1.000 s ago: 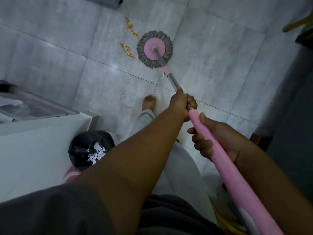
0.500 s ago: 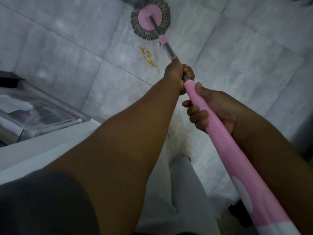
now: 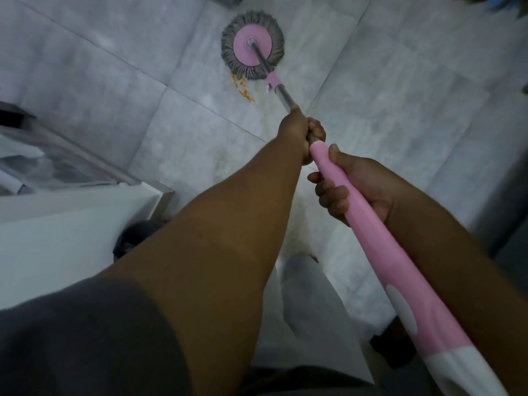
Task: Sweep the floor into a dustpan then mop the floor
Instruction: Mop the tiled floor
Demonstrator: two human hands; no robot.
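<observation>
Head view: left hand (image 3: 297,132) is gripping the metal shaft (image 3: 285,99); right hand (image 3: 357,184) is wrapping round the pink handle (image 3: 380,241) just behind it. The mop head (image 3: 253,45) is sitting on the tiled floor (image 3: 400,95), its near edge touching orange crumbs (image 3: 243,88). Risk: the strands may be smearing or scattering unswept crumbs rather than collecting them.

Dim, cool light, faint bright patches on the pale grey marbled floor tiles (image 3: 400,81). Their seams bow toward the edges; the pink plastic mop handle (image 3: 385,252) and dark grey sleeve (image 3: 71,338) blur near the lens
</observation>
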